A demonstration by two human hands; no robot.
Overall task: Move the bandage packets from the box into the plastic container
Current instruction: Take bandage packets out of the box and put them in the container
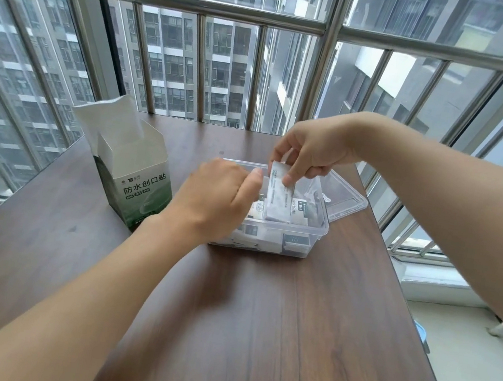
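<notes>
Bandage packets going into the clear tub, both hands over it

The bandage packet being handled is a flat white paper sleeve with grey print, held upright over the plastic container with its lower edge among the other packets lying loose inside. The right hand comes in from the right with the wrist bent down, thumb and fingers pinched on the packet's top edge. The left hand reaches in from the near left, knuckles up, fingers curled together at the container's left side; can't tell if it's gripping anything. The container is see-through, rectangular, thin-walled, and its lid lies just behind it. The box, green and white cardboard with its top flaps open, stands just left of it on the dark wood-grain table.
</notes>
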